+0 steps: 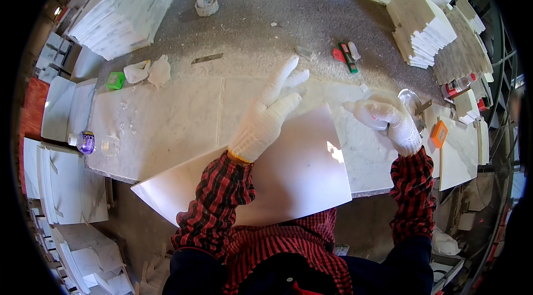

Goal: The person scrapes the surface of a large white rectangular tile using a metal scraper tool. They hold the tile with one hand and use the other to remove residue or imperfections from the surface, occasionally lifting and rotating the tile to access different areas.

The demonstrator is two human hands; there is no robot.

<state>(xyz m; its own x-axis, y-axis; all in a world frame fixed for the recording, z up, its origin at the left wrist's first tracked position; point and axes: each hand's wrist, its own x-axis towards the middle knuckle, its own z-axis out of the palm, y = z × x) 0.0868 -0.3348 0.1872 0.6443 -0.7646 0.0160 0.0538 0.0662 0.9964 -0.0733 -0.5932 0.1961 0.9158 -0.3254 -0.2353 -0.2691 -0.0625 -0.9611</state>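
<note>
Both hands wear white knitted gloves. My left hand (265,114) is held over a large glossy white marble-look slab (300,178), its fingers stretched out and apart with nothing in them. This slab lies askew and overhangs the near edge of the table. To the right, my right hand (397,125) is curled round a small whitish, rounded object (371,116), whose tapered end points left; the fingers partly cover it. Just beyond that hand is a shiny metal dish (410,98) with a scraper-like blade (423,107) at it.
Stacked pale tiles stand at far left (125,12) and far right (425,20). A green-and-black cutter (348,57), a flat metal strip (207,58), crumpled cloths (160,70), an orange box (439,134) and a purple-labelled bottle (83,142) lie about the table.
</note>
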